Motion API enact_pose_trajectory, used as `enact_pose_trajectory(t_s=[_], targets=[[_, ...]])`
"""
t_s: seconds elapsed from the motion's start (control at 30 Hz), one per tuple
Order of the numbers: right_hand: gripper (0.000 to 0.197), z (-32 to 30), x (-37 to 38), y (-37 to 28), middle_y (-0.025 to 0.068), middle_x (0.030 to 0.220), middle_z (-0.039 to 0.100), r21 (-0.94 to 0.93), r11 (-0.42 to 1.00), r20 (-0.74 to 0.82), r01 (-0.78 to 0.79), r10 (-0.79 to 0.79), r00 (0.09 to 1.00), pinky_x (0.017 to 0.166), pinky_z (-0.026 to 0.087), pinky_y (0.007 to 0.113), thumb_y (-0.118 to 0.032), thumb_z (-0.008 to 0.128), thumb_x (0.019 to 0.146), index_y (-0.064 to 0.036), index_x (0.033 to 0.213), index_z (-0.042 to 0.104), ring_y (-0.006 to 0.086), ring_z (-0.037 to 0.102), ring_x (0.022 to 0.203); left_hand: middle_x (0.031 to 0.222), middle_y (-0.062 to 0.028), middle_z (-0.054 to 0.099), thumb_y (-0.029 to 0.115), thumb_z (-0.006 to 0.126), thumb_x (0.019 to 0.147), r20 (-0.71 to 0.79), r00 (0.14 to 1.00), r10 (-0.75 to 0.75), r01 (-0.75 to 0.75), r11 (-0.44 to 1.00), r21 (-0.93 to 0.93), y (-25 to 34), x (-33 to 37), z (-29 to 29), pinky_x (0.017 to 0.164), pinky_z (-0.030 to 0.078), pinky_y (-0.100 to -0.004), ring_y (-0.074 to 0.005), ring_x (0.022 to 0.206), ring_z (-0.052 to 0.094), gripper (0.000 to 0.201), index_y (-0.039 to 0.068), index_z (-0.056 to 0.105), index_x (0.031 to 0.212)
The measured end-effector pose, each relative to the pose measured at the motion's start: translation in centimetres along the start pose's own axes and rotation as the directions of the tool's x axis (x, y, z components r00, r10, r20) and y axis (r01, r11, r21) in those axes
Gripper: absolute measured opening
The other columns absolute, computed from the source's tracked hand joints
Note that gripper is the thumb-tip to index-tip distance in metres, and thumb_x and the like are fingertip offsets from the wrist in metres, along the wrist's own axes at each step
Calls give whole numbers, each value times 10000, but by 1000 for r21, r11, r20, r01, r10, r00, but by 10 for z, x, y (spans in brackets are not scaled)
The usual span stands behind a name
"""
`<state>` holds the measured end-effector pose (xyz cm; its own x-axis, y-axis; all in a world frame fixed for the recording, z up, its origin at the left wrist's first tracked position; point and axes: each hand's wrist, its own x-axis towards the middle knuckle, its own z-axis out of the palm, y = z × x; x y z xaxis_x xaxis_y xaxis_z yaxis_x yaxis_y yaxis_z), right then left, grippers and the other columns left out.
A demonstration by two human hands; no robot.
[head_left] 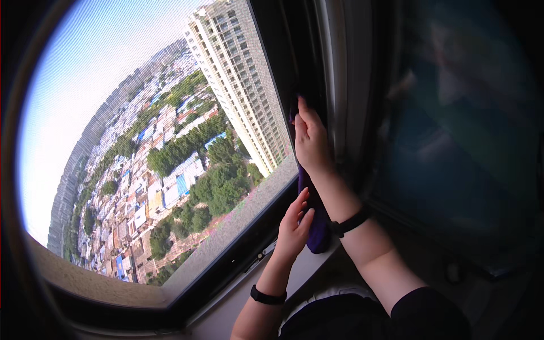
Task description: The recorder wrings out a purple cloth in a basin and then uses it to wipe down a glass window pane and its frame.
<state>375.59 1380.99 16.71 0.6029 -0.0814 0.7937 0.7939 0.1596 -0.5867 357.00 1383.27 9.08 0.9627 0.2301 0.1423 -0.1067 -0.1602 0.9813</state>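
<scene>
A dark purple cloth point(320, 233) hangs down along the right side of the dark window frame point(276, 68). My right hand point(311, 139) is closed on its upper part and holds it against the frame, index finger pointing up. Lower down, my left hand point(293, 228) is beside the cloth's hanging part, with its fingers stretched upward and nothing visible in them. Whether its fingertips touch the cloth, I cannot tell. Each of my wrists wears a black band.
A fine-meshed window screen point(113, 51) fills the left side, with a tall building point(238, 73) and low roofs outside. The pale sill point(306, 272) runs below the frame, with a small metal latch part point(262, 253). A dark glass pane point(464, 136) stands at the right.
</scene>
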Motion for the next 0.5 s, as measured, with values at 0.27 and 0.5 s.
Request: enact_pose_trajectory(t_s=[0.27, 0.5], targets=[[435, -3, -24, 9, 137, 851, 601, -104, 963, 7, -248, 250, 968, 695, 475, 312, -15, 472, 992, -88, 1417, 533, 241, 595, 728, 1462, -104, 511, 76, 570, 980, -55, 998, -37, 34, 998, -60, 3, -5, -7, 1057, 411, -347, -214, 1297, 504, 523, 88, 441, 1487], [535, -10, -59, 11, 18, 653, 510, -207, 855, 117, -476, 505, 855, 610, 466, 279, -88, 372, 1026, -219, 1544, 364, 109, 499, 585, 1432, -66, 510, -10, 514, 978, -55, 997, -53, 47, 993, -104, 5, -6, -8, 1038, 420, -290, -140, 1241, 496, 531, 36, 412, 1498]])
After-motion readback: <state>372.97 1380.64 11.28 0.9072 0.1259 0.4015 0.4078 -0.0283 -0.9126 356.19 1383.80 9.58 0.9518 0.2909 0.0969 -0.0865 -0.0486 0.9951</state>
